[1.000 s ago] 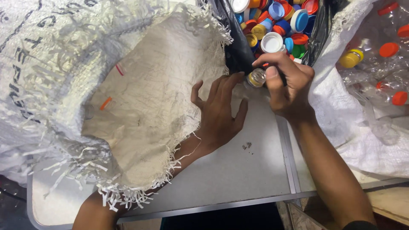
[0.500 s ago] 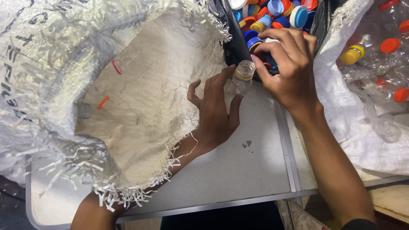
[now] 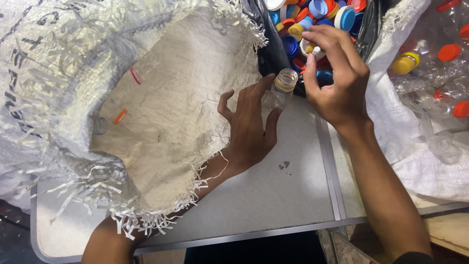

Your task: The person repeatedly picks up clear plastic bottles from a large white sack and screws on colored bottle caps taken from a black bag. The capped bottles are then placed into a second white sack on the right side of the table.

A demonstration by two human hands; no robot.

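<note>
My left hand (image 3: 249,129) lies on the grey table (image 3: 273,195) at the mouth of a white woven sack (image 3: 181,102) and grips a small clear plastic bottle (image 3: 282,88). The bottle's neck is open and has a yellow ring. My right hand (image 3: 337,78) hovers just right of the bottle, over a black bag of coloured bottle caps (image 3: 317,12). Its fingertips pinch a white cap (image 3: 308,48), which the fingers mostly hide.
A second white sack (image 3: 405,132) at the right holds crushed clear bottles with orange and yellow caps (image 3: 405,63). Inside the left sack lie a red ring (image 3: 135,76) and an orange scrap (image 3: 119,116). The table's front edge runs along the bottom.
My right hand has come off the bottle's top and risen over the cap bag with the white cap. The bottle's neck now stands open in my left hand.
</note>
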